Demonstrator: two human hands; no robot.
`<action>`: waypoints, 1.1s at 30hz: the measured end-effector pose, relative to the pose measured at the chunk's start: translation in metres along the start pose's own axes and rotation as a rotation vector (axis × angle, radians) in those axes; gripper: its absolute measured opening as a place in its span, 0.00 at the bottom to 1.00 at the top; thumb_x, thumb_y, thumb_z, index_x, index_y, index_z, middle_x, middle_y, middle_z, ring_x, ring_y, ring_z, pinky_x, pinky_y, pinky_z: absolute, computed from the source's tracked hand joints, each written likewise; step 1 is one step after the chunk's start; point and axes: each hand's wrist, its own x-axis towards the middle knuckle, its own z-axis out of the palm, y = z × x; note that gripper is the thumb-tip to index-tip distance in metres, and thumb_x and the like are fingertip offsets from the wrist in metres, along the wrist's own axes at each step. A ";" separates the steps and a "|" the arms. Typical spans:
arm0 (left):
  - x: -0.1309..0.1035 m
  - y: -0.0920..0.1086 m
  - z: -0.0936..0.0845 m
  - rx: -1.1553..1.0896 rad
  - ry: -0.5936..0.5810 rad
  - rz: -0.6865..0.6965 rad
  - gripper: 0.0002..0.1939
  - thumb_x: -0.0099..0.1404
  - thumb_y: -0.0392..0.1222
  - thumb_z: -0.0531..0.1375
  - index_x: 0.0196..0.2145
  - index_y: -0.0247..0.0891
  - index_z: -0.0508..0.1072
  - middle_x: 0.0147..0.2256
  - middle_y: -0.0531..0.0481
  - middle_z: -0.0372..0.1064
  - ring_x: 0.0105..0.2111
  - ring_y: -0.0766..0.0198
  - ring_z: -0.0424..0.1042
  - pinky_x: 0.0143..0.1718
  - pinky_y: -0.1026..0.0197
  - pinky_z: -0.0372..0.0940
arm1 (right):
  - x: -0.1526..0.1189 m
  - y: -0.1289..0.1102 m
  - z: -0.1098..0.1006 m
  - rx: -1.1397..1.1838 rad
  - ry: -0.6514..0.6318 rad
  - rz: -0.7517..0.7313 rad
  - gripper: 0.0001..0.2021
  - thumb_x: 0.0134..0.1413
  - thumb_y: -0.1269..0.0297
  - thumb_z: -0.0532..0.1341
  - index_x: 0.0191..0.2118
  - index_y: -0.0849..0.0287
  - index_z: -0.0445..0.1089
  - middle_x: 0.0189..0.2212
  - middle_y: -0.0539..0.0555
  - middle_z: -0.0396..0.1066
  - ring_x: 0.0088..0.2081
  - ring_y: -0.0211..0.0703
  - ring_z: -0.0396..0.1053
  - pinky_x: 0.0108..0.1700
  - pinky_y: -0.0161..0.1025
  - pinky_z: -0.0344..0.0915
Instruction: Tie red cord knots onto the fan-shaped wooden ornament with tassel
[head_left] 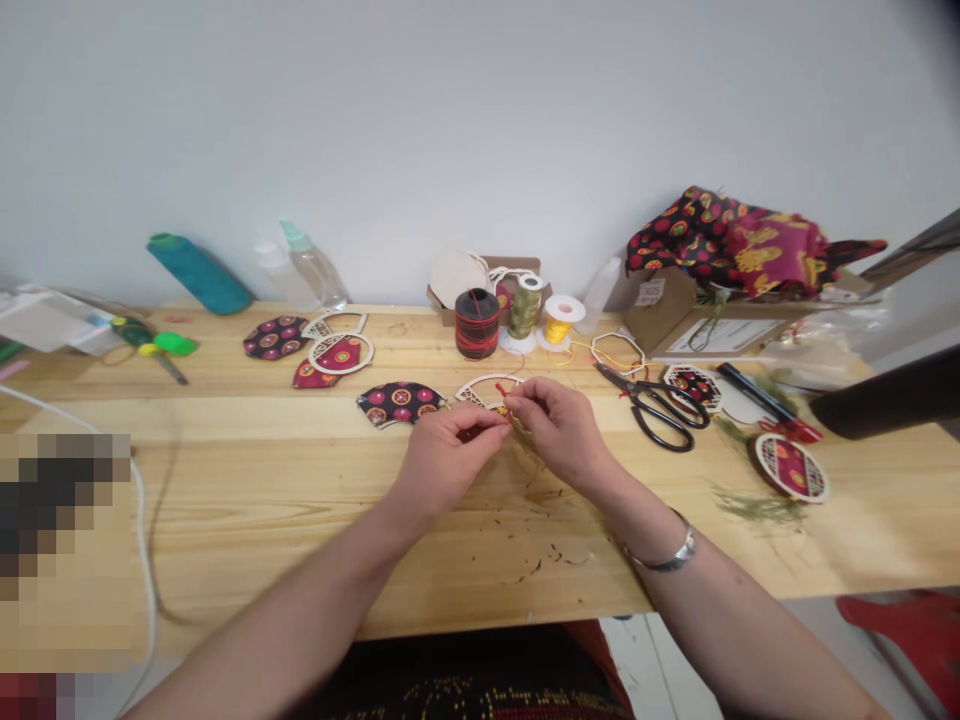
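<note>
Over the middle of the wooden table, my left hand (455,450) and my right hand (561,428) meet fingertip to fingertip, both closed in a pinch. A short piece of red cord (502,390) sticks up between them; how it runs inside the fingers is hidden. Just behind my hands lies a pale fan-shaped wooden frame (480,384), partly covered by my fingers. Beside my left hand is a black fan-shaped patterned fabric piece (401,402). Black-handled scissors (654,405) lie to the right of my right hand.
Spools of red-black thread (477,325), green thread (525,308) and yellow cord (560,322) stand at the back. A cardboard box (697,320) with fabric is at right. A round ornament (790,467) lies near a black post (892,395). A white cable (141,520) crosses the left.
</note>
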 end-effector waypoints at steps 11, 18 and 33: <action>-0.006 -0.021 0.005 0.717 0.173 0.751 0.10 0.64 0.33 0.56 0.35 0.33 0.77 0.30 0.44 0.74 0.29 0.62 0.71 0.30 0.61 0.65 | 0.000 0.004 0.009 0.308 -0.030 0.158 0.07 0.47 0.61 0.60 0.25 0.58 0.66 0.18 0.46 0.62 0.23 0.35 0.59 0.27 0.34 0.57; -0.007 -0.021 0.009 0.816 0.196 0.859 0.08 0.63 0.31 0.56 0.32 0.30 0.76 0.29 0.43 0.73 0.29 0.61 0.71 0.30 0.60 0.68 | -0.003 0.014 0.020 0.238 0.031 0.139 0.06 0.51 0.63 0.58 0.26 0.58 0.66 0.21 0.47 0.65 0.26 0.36 0.61 0.29 0.34 0.58; -0.007 -0.026 0.008 0.891 0.146 0.909 0.09 0.61 0.27 0.56 0.36 0.26 0.76 0.30 0.41 0.72 0.29 0.59 0.69 0.30 0.58 0.68 | -0.005 0.015 0.023 0.224 0.059 0.169 0.07 0.52 0.62 0.57 0.27 0.58 0.65 0.20 0.47 0.63 0.26 0.37 0.61 0.29 0.34 0.58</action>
